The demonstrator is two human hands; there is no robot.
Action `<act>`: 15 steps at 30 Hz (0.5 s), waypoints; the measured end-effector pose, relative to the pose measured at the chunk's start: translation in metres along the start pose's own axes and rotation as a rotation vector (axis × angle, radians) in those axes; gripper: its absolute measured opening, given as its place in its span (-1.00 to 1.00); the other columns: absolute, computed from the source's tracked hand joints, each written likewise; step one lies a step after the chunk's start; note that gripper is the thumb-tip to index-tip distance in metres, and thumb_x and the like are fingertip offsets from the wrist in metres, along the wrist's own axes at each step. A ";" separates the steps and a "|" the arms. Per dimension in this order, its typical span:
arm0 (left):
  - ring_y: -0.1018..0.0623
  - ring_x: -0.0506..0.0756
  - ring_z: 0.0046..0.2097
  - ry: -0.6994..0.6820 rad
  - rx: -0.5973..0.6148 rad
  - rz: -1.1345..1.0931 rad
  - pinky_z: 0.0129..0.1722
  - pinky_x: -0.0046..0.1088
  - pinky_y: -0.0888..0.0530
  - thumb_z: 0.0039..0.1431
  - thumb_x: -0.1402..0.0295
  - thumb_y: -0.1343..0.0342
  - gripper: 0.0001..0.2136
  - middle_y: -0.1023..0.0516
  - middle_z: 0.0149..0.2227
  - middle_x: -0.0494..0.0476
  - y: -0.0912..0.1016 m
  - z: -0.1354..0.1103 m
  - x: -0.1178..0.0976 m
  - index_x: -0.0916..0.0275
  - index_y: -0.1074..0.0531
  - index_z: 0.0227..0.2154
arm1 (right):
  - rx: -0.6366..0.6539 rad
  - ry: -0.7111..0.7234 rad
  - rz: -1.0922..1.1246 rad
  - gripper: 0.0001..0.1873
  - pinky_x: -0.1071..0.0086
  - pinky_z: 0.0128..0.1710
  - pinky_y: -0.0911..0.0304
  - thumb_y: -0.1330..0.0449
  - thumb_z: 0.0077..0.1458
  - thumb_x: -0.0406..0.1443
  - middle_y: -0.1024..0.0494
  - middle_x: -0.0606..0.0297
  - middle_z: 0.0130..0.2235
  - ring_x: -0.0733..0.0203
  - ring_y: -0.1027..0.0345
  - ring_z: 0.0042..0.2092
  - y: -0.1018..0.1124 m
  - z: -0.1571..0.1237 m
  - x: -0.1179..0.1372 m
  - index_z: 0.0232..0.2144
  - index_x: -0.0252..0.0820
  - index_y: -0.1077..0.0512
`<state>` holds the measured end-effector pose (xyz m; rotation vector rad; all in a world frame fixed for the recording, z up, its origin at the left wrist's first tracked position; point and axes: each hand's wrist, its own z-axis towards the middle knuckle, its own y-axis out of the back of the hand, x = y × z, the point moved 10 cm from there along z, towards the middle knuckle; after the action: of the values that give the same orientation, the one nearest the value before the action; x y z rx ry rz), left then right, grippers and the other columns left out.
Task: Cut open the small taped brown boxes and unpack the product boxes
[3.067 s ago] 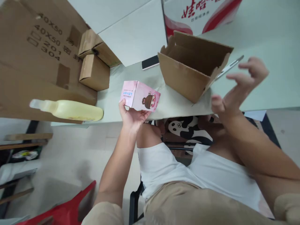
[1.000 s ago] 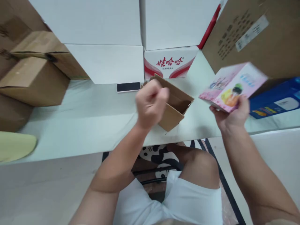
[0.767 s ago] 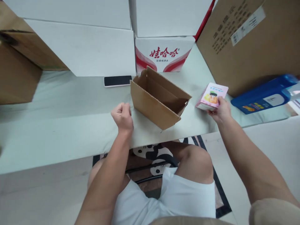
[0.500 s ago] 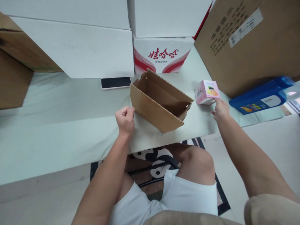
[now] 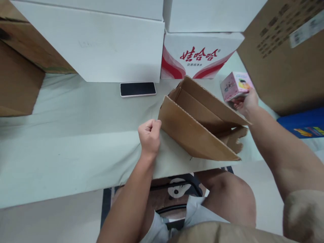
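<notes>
My right hand (image 5: 246, 101) is wrapped round the lower near side of a small pink printed carton (image 5: 231, 87), with some fingers underneath. Whether the carton is clear of the table I cannot tell. To its left stands a brown cardboard box (image 5: 187, 130), narrow and tilted, its top open and its right-end flap torn. The part of its inside that shows holds nothing visible. My left hand (image 5: 150, 136) is a fist with nothing in it, at the box's left corner; I cannot tell whether it touches the cardboard.
A phone (image 5: 138, 89) lies on the cloth-covered table (image 5: 83, 148). Behind it stand white cartons (image 5: 101, 47), one with red Chinese lettering (image 5: 202, 57). A large brown carton (image 5: 286, 74) and a blue bottle (image 5: 306, 121) are on the right. Another brown carton (image 5: 17, 81) stands at the left.
The view has shifted, so most things appear farther right. My right hand has closed round the pink carton and brought it left, nearer the cardboard box. My left hand stays a fist.
</notes>
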<state>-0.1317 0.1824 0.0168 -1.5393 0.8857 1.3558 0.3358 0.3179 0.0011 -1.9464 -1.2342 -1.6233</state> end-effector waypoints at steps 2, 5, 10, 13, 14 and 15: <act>-0.03 -0.09 -0.58 0.003 0.009 -0.002 -0.55 -0.43 0.03 0.06 0.32 -0.13 -0.57 0.02 -0.68 -0.08 -0.001 0.006 0.002 0.21 0.03 -0.72 | -0.059 -0.023 0.053 -0.48 0.50 -0.34 -0.26 0.32 0.41 -0.10 -0.39 0.26 -0.28 0.39 -0.38 -0.30 -0.017 0.004 0.008 -0.19 -0.24 -0.35; -0.03 -0.08 -0.58 -0.010 0.020 -0.020 -0.54 -0.41 0.03 0.08 0.34 -0.12 -0.57 0.03 -0.67 -0.09 -0.003 0.013 0.003 0.21 0.03 -0.71 | -0.051 -0.039 0.099 -0.58 0.51 -0.31 -0.28 0.29 0.39 -0.10 -0.33 0.35 -0.37 0.39 -0.39 -0.32 -0.035 -0.008 0.012 -0.18 -0.16 -0.28; 0.00 -0.09 -0.57 -0.005 0.006 -0.118 -0.55 -0.42 0.06 0.09 0.36 -0.13 -0.56 0.06 -0.65 -0.10 -0.001 0.012 0.002 0.21 0.06 -0.68 | 0.088 -0.058 0.067 -0.78 0.47 -0.47 -0.23 0.12 0.32 -0.18 -0.29 0.37 -0.52 0.27 -0.26 -0.49 -0.018 -0.093 0.004 -0.21 -0.10 -0.28; 0.03 -0.09 -0.56 -0.010 0.009 -0.193 -0.55 -0.43 0.08 0.09 0.37 -0.13 -0.55 0.10 -0.64 -0.10 0.000 0.005 -0.001 0.21 0.09 -0.66 | 0.203 -0.052 0.015 -0.75 0.47 -0.65 -0.02 0.01 0.21 -0.14 -0.27 0.35 -0.60 0.26 -0.06 -0.61 0.006 -0.162 -0.001 -0.18 -0.10 -0.36; 0.03 -0.09 -0.56 -0.015 0.005 -0.214 -0.56 -0.44 0.08 0.09 0.37 -0.13 -0.55 0.10 -0.63 -0.10 0.001 0.002 -0.003 0.21 0.09 -0.66 | 0.241 -0.049 -0.005 -0.72 0.48 -0.68 0.04 -0.04 0.16 -0.11 -0.27 0.34 -0.62 0.27 -0.02 -0.63 0.012 -0.183 -0.002 -0.16 -0.09 -0.38; 0.03 -0.09 -0.56 -0.020 -0.001 -0.230 -0.56 -0.44 0.08 0.09 0.38 -0.13 -0.54 0.11 -0.63 -0.10 0.002 0.000 -0.004 0.21 0.10 -0.66 | 0.280 -0.042 -0.027 -0.71 0.50 -0.70 0.09 -0.09 0.11 -0.09 -0.28 0.35 -0.63 0.28 0.00 -0.64 0.017 -0.202 -0.003 -0.17 -0.06 -0.38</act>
<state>-0.1344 0.1818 0.0200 -1.5731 0.6726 1.2038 0.2201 0.1639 0.0643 -1.8044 -1.4245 -1.3438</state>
